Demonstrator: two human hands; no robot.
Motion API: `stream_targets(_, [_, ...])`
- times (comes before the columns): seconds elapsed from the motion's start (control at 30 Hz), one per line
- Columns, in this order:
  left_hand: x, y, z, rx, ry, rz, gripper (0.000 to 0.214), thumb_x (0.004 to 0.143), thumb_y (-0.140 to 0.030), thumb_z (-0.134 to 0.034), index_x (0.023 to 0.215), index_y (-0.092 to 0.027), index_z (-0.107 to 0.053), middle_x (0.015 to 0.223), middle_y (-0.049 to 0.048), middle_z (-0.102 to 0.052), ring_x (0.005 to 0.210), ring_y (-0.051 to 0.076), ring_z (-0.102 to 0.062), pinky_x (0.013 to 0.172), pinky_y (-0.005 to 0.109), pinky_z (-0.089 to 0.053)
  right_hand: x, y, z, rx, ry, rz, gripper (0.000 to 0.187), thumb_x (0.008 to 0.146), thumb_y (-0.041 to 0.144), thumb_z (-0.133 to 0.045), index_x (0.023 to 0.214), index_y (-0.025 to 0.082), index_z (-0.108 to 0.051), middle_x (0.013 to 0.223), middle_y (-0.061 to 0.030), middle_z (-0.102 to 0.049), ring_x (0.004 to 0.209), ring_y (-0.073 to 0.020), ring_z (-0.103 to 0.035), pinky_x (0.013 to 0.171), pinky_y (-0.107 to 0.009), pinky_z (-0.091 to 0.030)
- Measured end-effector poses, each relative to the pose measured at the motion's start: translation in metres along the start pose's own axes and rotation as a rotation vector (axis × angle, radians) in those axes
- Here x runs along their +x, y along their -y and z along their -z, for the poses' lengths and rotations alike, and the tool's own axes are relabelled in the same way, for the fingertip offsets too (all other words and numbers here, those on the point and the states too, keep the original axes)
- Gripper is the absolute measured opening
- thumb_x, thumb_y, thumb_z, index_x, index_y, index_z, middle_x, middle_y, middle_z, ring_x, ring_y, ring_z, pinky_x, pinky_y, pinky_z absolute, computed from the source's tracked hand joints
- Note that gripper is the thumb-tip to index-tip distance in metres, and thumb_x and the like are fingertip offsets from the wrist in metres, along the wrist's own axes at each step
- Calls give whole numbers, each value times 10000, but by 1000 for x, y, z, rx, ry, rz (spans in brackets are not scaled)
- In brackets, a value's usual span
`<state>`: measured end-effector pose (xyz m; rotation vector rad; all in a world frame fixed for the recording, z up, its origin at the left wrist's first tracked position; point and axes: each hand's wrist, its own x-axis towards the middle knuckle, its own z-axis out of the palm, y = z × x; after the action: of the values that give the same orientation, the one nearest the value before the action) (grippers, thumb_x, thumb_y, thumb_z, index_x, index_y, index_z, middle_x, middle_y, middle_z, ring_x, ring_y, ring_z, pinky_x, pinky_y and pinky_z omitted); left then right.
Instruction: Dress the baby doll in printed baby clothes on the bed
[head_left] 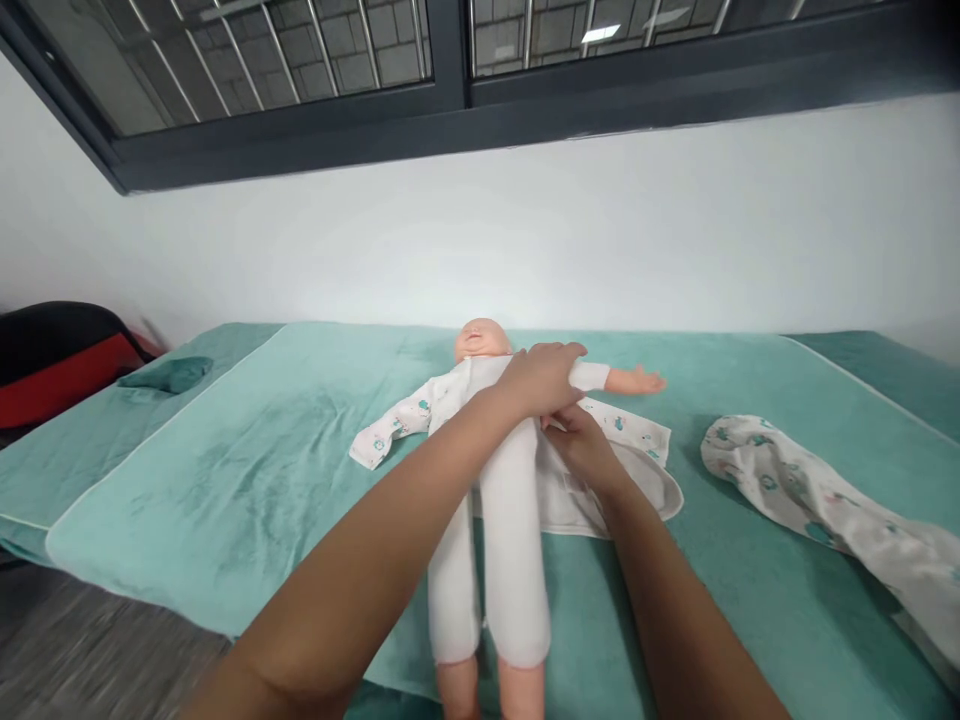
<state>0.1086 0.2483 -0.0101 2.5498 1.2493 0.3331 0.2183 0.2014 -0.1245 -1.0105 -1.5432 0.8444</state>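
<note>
A baby doll (pixel 514 520) in a white bodysuit lies on its back, head toward the wall. A white printed baby shirt (pixel 630 470) is spread partly beneath it. One printed sleeve (pixel 401 420) covers the doll's arm on the left; the doll's other forearm (pixel 634 381) sticks out bare at the right, with that side's sleeve lying loose below it. My left hand (pixel 544 378) is closed over the doll's chest and upper arm, its fingertips partly hidden. Just below, my right hand (pixel 581 440) is closed in a pinch at the shirt's edge beside the doll's torso.
Printed baby trousers or a similar garment (pixel 817 490) lies at the right on the green padded cover (pixel 225 480). A black and red object (pixel 67 360) stands at the far left. Behind are a white wall (pixel 375 250) and a dark-framed window (pixel 450 60).
</note>
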Motion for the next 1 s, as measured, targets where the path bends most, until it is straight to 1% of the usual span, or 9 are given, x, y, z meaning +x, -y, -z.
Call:
stream_targets(0.07, [12, -5, -1, 216, 100, -42, 380, 788, -185, -595, 1166, -206, -564, 1163, 82, -678, 1071, 279, -633, 960, 464, -467, 0, 1, 2, -62, 75, 6, 75, 731, 172, -474, 735, 220, -532, 801, 0, -584, 851, -198, -540, 821, -334, -412])
stream_targets(0.13, [19, -5, -3, 348, 139, -77, 361, 744, -129, -605, 1096, -196, -560, 1040, 68, -687, 914, 256, -656, 855, 437, -490, 2, -2, 8, -131, 112, 33, 142, 759, 159, -447, 727, 224, -569, 806, -11, -626, 854, -205, -572, 836, -347, -427])
stream_targets(0.23, [17, 1, -4, 422, 55, -114, 367, 761, -160, -629, 1116, -193, -540, 1063, 84, -661, 894, 254, -639, 737, 378, -482, 5, -14, 21, -391, 5, 34, 208, 768, 170, -482, 840, 232, -667, 977, -55, -702, 993, -244, -596, 926, -392, -421])
stream_targets(0.3, [10, 5, -3, 477, -6, -119, 310, 828, -162, -571, 1136, -192, -541, 1109, 105, -642, 978, 269, -619, 746, 373, -465, 5, -20, 31, -598, -55, -68, 297, 748, 239, -600, 1031, 228, -687, 1118, -89, -700, 1081, -279, -584, 940, -408, -419])
stream_targets(0.37, [2, 8, -1, 542, 5, -123, 288, 864, -107, -500, 1132, -196, -553, 1120, 111, -637, 1033, 269, -601, 791, 381, -447, 2, -22, 41, -739, -95, -238, 397, 737, 345, -678, 1111, 213, -679, 1117, -116, -705, 1035, -292, -612, 855, -383, -443])
stream_targets(0.5, [-7, 9, 4, 607, 80, -137, 308, 862, -81, -495, 1134, -203, -576, 1108, 108, -646, 1063, 267, -582, 828, 387, -421, -3, -12, 56, -885, -191, -499, 288, 882, 386, -496, 956, 216, -715, 948, -135, -729, 816, -267, -648, 647, -337, -391])
stream_targets(0.67, [-5, 14, 10, 673, 135, -123, 332, 851, -65, -487, 1133, -206, -591, 1100, 106, -648, 1057, 280, -577, 813, 400, -411, -2, -3, 62, -899, -203, -564, 302, 887, 393, -450, 891, 222, -699, 922, -124, -734, 783, -256, -632, 593, -320, -335])
stream_targets(0.87, [1, 19, 21, 712, 189, -102, 307, 840, -89, -536, 1118, -207, -593, 1067, 98, -654, 1012, 270, -589, 796, 383, -405, -1, -7, 63, -701, 26, -433, 255, 771, 464, -636, 833, 221, -685, 861, -45, -729, 763, -212, -634, 644, -302, -373])
stream_targets(1.0, [1, 20, 22, 709, 145, -86, 305, 844, -93, -527, 1124, -200, -582, 1078, 97, -657, 1004, 253, -589, 784, 367, -410, -1, -13, 68, -687, 28, -383, 202, 746, 403, -656, 849, 234, -694, 889, -41, -728, 780, -203, -628, 663, -295, -382])
